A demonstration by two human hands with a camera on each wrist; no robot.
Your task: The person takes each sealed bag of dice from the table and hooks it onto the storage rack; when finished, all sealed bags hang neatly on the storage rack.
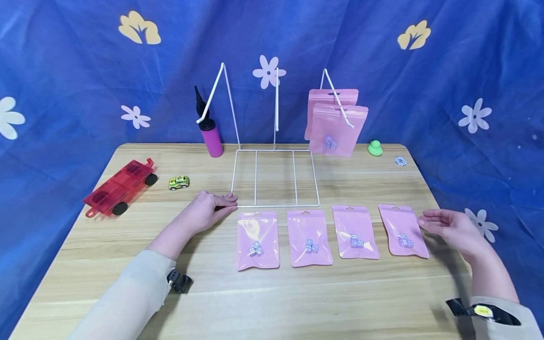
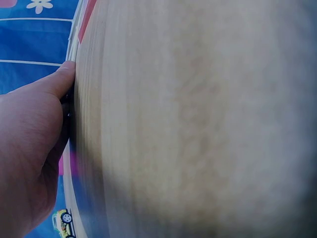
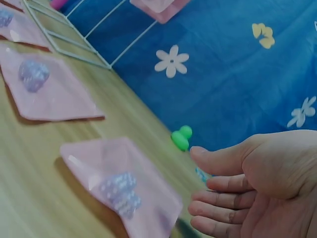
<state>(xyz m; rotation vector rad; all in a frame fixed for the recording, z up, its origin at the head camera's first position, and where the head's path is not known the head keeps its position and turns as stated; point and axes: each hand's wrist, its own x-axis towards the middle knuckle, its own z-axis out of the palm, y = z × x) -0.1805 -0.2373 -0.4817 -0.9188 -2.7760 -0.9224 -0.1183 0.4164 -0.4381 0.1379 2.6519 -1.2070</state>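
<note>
Nearest me, two pale sleeves point(image 1: 140, 283) stretch over the wood-grained counter point(image 1: 314, 307). Ahead of them four pink pouches point(image 1: 257, 238) lie flat in a row, each with a clump of pale dice point(image 1: 256, 250) showing through. The right hand point(image 1: 454, 231) is just beside the rightmost pouch point(image 1: 401, 224) — its fingers loose and released; whether they touch the pouch, I cannot tell. The left hand point(image 1: 208, 211) pinches the front left corner of a white wire rack point(image 1: 295, 179), which stands right behind the row. Off to the left sit a red toy trailer point(image 1: 116, 189) and a little yellow-green car point(image 1: 178, 182). Farther back come a patterned chip point(image 1: 400, 161), a purple pump point(image 1: 212, 141) and a green duck point(image 1: 375, 148), while more pink pouches point(image 1: 337, 125) hang from the rack's right arm — all before a blue flowered curtain point(image 1: 182, 56)
</note>
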